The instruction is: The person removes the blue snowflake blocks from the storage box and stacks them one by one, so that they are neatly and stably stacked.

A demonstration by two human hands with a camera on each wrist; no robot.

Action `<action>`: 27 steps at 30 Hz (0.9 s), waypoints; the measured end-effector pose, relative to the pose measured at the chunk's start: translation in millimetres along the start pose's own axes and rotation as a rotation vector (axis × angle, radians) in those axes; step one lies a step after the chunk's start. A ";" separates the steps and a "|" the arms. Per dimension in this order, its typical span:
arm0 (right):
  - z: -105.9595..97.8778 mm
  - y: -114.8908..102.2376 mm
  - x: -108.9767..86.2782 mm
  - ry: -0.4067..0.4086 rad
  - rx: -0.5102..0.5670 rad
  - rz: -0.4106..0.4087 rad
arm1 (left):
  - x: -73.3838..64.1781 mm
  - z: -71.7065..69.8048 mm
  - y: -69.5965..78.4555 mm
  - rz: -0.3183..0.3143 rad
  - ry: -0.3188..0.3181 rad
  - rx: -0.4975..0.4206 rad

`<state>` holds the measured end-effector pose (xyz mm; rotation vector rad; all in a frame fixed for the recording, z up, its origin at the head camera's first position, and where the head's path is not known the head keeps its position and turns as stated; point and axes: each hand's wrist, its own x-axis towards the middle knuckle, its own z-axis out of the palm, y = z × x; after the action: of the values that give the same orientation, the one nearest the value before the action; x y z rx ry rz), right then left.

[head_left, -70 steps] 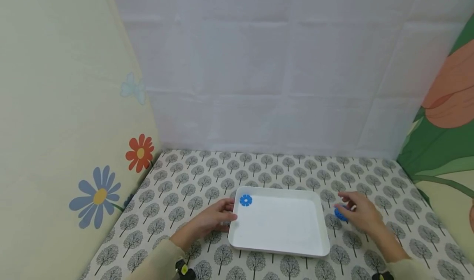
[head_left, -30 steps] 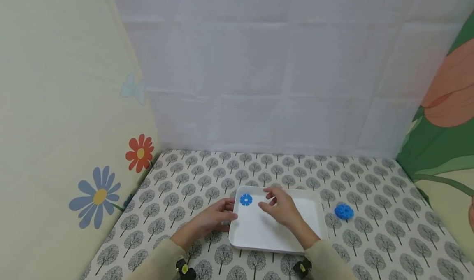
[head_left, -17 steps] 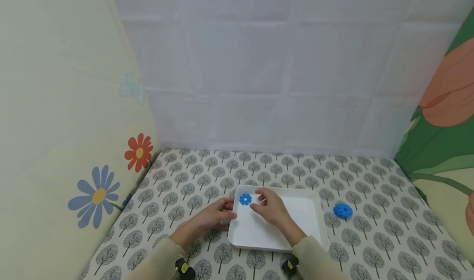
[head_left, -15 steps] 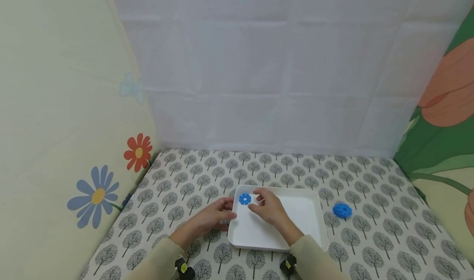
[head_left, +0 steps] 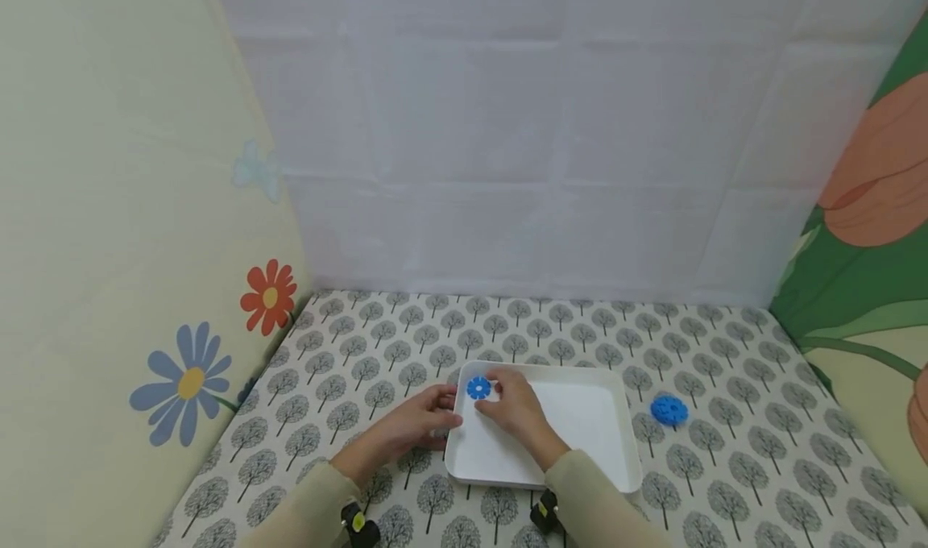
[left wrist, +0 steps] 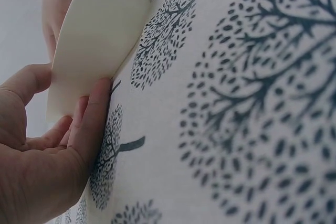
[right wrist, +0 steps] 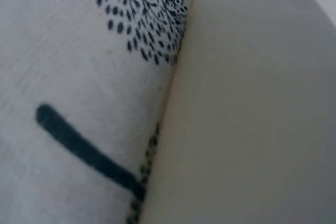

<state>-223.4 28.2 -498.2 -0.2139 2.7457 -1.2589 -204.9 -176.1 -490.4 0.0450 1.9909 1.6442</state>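
Observation:
A blue notched plastic disc (head_left: 478, 388) with a hole in its middle lies flat in the far left corner of a white tray (head_left: 580, 435). At the tray's left side, my left hand (head_left: 409, 429) holds the wall. In the left wrist view, that hand's thumb is at the rim and its fingers (left wrist: 94, 114) lie against the outer side. My right hand (head_left: 516, 411) is over the tray, its thumb and fingertips spread at the disc's right edge. The right wrist view is filled by the tray's outer wall (right wrist: 252, 108) and cloth, hiding that hand's fingers.
A pile of blue notched discs (head_left: 669, 410) sits on the tree-print cloth (head_left: 747, 427), to the right of the tray. A white sheet (head_left: 471, 169) hangs behind the table, between flower-painted panels at left and right.
My right hand has left the blue pile on the right and come left over the tray to the lone disc. The left hand stays at the tray's side.

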 end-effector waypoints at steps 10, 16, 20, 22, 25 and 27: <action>6.6 -8.5 2.9 0.032 -0.018 0.053 | 1.4 -2.8 1.7 -0.017 -0.005 0.013; 8.8 -8.3 2.3 0.048 -0.019 0.063 | 2.6 -2.4 -0.2 -0.019 -0.012 0.012; 9.4 -7.7 5.3 0.056 -0.040 0.061 | 3.4 -2.3 -0.3 -0.014 -0.012 0.008; 9.5 -8.0 6.5 0.055 -0.041 0.066 | 3.6 -2.6 -0.7 -0.014 -0.014 0.003; 9.9 -9.0 7.5 0.055 -0.040 0.076 | 3.7 -3.4 -1.6 -0.008 -0.022 -0.003; 10.4 -9.7 7.8 0.052 -0.042 0.087 | 3.8 -4.0 -2.8 -0.004 -0.024 -0.005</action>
<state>-228.7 12.9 -497.9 -0.0647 2.7937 -1.2031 -209.0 -179.1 -494.0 0.0586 1.9683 1.6387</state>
